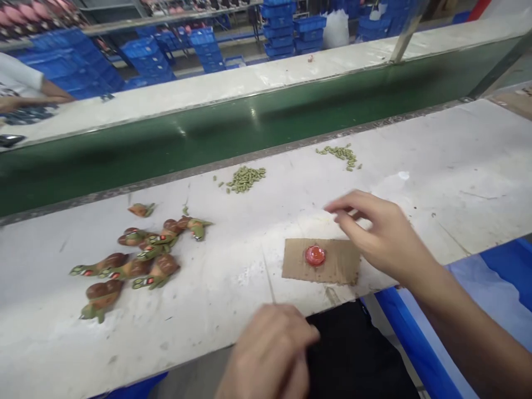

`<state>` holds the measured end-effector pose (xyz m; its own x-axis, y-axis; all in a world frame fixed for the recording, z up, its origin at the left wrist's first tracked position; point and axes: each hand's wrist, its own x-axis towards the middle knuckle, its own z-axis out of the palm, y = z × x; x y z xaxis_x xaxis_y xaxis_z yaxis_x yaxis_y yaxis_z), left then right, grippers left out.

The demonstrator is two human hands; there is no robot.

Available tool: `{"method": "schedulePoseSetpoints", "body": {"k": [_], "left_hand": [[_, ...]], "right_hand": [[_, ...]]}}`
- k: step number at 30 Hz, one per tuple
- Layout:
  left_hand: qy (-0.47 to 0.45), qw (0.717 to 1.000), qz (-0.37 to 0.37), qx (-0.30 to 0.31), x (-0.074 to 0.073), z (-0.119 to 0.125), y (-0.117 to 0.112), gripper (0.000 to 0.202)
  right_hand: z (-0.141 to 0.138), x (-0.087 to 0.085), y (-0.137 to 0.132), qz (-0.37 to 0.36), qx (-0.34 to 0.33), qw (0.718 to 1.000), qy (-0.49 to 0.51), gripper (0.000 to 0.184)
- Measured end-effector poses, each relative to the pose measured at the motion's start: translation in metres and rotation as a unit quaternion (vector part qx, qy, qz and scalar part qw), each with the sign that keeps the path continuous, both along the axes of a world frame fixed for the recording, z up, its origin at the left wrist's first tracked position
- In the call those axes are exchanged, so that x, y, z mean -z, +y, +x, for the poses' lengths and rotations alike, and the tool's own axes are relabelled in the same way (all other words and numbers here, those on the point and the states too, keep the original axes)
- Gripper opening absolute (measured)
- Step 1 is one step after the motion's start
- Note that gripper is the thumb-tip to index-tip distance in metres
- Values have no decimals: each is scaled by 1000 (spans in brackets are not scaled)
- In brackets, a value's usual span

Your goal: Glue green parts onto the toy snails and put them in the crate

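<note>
My right hand (pixel 376 233) hovers above the right end of a small piece of cardboard (pixel 297 266), thumb and forefinger tips brought together. Whether something tiny sits between them is hard to see. On the cardboard lies a round, glossy red blob (pixel 315 255), apart from both hands. My left hand (pixel 272 349), smeared by motion, is curled at the table's front edge with its back toward me; its fingertips are hidden. Left of the cardboard, several brown-and-green turtle-like figurines (pixel 160 270) lie in a loose cluster. A small pile of green pellet-like pieces (pixel 246 179) is farther back.
Another scatter of green pieces (pixel 343 155) lies at the back of the white table (pixel 224 288). Beyond it runs a green conveyor belt (pixel 208 133). A person's arm (pixel 41 100) rests across it at left. Stacked blue crates (pixel 277 27) stand behind; blue bins (pixel 419 354) sit below right.
</note>
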<state>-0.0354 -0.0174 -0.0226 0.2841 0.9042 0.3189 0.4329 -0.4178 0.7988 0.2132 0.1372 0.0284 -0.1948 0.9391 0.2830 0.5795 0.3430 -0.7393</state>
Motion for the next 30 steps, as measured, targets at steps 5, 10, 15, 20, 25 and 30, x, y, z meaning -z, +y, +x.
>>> {"method": "schedulePoseSetpoints", "body": {"k": [5,10,15,20,25,30], "left_hand": [[286,933,132,-175,-37,-87,70,41],[446,863,74,-226,-49,-143,111,55],[458,863,57,-205,-46,-156,127,55],[424,886,34,-183,-46,-158,145,44],[329,929,15,-169,-55,-146,141,17],[17,985,-99,-141,-53,-105,106,15]], "right_hand": [[-94,16,105,-18,-96,986,-132,39],[-147,36,149,-20,-115,973,-197,15],[-152,50,157,-6,-113,971,-210,28],[-138,57,153,-13,-124,972,-200,27],[-115,48,134,-16,-128,981,-144,13],[-80,18,87,-8,-132,989,-58,20]]}}
